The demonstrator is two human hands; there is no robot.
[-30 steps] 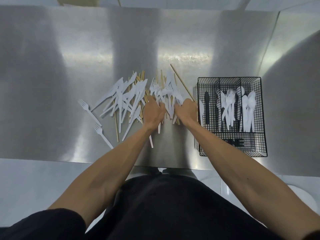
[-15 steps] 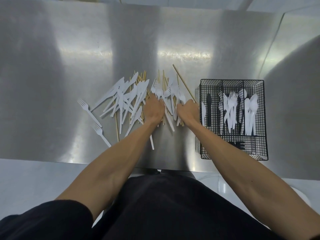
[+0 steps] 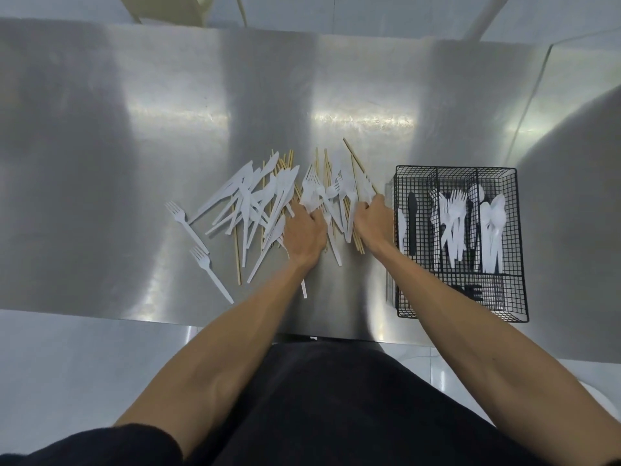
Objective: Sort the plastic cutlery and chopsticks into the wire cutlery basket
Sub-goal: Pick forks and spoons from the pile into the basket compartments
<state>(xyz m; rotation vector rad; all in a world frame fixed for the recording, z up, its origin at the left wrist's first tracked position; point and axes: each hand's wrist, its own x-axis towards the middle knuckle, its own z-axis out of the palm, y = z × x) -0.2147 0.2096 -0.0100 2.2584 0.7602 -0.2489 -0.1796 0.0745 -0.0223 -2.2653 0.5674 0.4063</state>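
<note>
Though lettering on the wire cutlery basket [image 3: 520, 250] is illegible, left hand [image 3: 304, 235] and right hand [image 3: 374, 223] fingers curl, gripping plastic cutlery [image 3: 250, 196].

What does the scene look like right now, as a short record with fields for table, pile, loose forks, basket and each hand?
table: steel
pile: white plastic cutlery and wooden chopsticks mixed, mid-table
loose forks: two, left of the pile
basket: black wire, right of the pile; white forks, spoons and one black piece inside
left hand: fingers curled into the pile
right hand: grips pieces at the pile's right edge, beside the basket
</note>
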